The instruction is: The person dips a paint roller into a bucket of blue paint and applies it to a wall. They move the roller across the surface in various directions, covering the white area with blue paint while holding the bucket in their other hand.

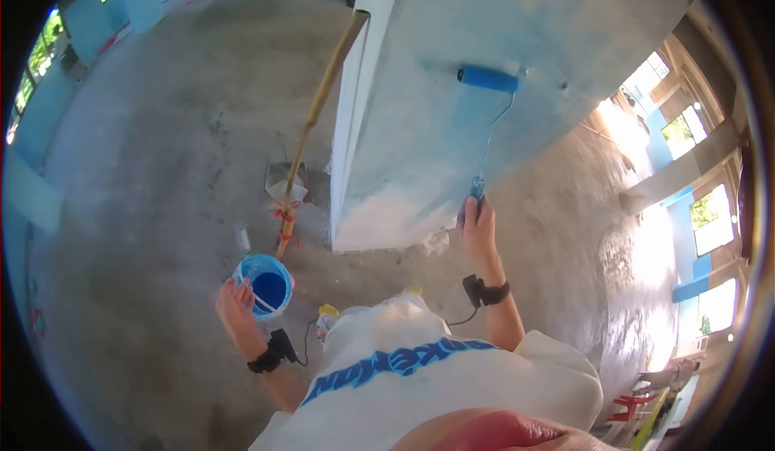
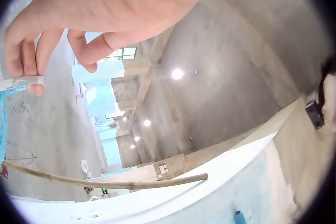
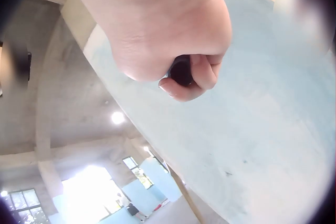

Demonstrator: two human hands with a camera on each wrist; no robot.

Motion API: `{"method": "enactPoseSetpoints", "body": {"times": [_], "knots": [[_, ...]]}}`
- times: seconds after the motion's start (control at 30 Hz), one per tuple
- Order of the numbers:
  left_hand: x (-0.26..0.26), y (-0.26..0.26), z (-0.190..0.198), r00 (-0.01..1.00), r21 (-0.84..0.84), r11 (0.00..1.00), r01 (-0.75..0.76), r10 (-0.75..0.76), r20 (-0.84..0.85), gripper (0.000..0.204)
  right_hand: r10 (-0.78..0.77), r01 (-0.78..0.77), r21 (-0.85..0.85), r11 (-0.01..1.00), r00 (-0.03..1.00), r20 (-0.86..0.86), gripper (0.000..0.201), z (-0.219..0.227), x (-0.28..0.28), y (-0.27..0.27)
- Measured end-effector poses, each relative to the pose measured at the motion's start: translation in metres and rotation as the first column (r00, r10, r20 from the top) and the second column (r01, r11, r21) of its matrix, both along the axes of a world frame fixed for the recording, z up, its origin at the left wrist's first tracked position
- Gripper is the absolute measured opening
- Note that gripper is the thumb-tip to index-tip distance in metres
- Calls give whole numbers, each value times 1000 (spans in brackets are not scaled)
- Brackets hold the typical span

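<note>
My right hand (image 1: 479, 229) grips the handle (image 1: 477, 186) of a paint roller. Its blue-coated roller sleeve (image 1: 488, 79) lies against a large wall panel (image 1: 452, 152), where blue paint shows around it. In the right wrist view, the curled fingers (image 3: 202, 71) wrap the dark handle end (image 3: 181, 70). Low on the left, my left hand (image 1: 236, 306) holds a light blue bucket (image 1: 264, 259) with deep blue paint (image 1: 270, 291) inside. The left wrist view shows fingertips pinching a whitish strip (image 2: 21, 82) at the bucket, apparently its handle.
A bamboo pole (image 1: 311, 120) with red ties leans beside the panel's left edge. Near its foot sits a dustpan-like object (image 1: 284, 183). Concrete floor (image 1: 153, 209) spreads to the left. A red chair (image 1: 632, 406) stands at the far right, and a person (image 3: 131, 205) appears in the distance.
</note>
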State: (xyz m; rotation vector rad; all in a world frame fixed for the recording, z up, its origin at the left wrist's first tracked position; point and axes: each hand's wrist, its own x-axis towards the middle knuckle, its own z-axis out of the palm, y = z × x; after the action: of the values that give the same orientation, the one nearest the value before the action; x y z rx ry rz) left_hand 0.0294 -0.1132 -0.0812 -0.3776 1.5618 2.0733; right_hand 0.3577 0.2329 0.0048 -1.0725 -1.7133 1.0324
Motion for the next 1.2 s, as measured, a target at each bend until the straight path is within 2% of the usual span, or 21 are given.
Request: {"method": "enactPoseSetpoints", "body": {"times": [0.07, 0.13, 0.27, 0.33, 0.4, 0.43, 0.47, 0.53, 0.57, 0.63, 0.67, 0.73, 0.77, 0.8, 0.87, 0.93, 1.0, 1.07, 1.13, 1.2], "knots": [[4, 5, 7, 999, 5, 1000, -3, 3, 32, 44, 7, -7, 45, 999, 1000, 1, 27, 31, -8, 8], [18, 7, 23, 998, -43, 999, -24, 21, -58, 47, 11, -10, 53, 999, 1000, -21, 25, 53, -19, 10], [11, 0, 12, 996, -13, 997, -75, 74, -57, 48, 22, -22, 72, 997, 1000, -8, 22, 70, -29, 13], [11, 0, 15, 983, -52, 984, -172, 167, -81, 50, 32, -30, 80, 996, 999, -26, 21, 43, -27, 25], [7, 4, 22, 982, -41, 982, -182, 179, -67, 49, 51, -53, 97, 994, 998, 24, 23, 17, -23, 27], [6, 4, 26, 981, -36, 981, -190, 189, -41, 48, 102, -102, -2, 995, 995, -5, 24, 18, -20, 16], [5, 4, 30, 983, -41, 983, -180, 177, -55, 48, 91, -91, -8, 996, 996, -19, 24, 5, -13, 10], [0, 7, 29, 994, -75, 994, -85, 80, -71, 44, 150, -166, -166, 972, 983, -106, 25, -36, -1, 4], [-6, 7, 28, 995, -73, 995, -72, 66, -82, 44, 136, -154, -163, 975, 984, -116, 25, -48, 1, -4], [-11, 9, 30, 999, -68, 998, -15, 13, -39, 42, 74, -70, -207, 976, 997, 13, 27, -65, 10, -21], [-9, 9, 28, 1000, -74, 997, -1, -2, -31, 42, 60, -54, -214, 975, 998, 21, 27, -74, 14, -27], [5, 17, 51, 990, -49, 999, 4, -11, -139, 40, 71, -45, -228, 973, 992, 109, 30, -87, 18, -39], [2, 14, 47, 991, -58, 998, 12, -20, -135, 40, 14, 0, -72, 997, 982, 189, 32, -102, 19, -42], [-3, 11, 43, 993, -35, 999, 35, -39, -110, 42, 10, 5, -78, 997, 982, 191, 32, -102, 19, -49], [-11, 10, 35, 994, -8, 999, 53, -54, -90, 43, -50, 56, -18, 998, 972, 230, 33, -96, 16, -51], [-12, 8, 23, 982, -52, 991, 126, -132, -137, 44, -20, 27, -36, 999, 979, 204, 34, -66, 9, -55], [-18, 2, 15, 992, -19, 994, 103, -104, -73, 45, 9, 3, -64, 998, 983, 185, 35, -52, 4, -47], [-19, -1, 13, 996, 1, 996, 88, -88, -16, 46, -47, 27, 85, 996, 970, 240, 36, -44, -1, -30], [-21, -3, 14, 994, 21, 994, 105, -105, -16, 48, -68, 33, 143, 989, 966, 250, 37, -3, -13, -25], [-19, -1, 19, 994, 14, 995, 103, -103, -39, 49, -93, 38, 212, 976, 962, 256, 30, 23, -26, -16]]}}
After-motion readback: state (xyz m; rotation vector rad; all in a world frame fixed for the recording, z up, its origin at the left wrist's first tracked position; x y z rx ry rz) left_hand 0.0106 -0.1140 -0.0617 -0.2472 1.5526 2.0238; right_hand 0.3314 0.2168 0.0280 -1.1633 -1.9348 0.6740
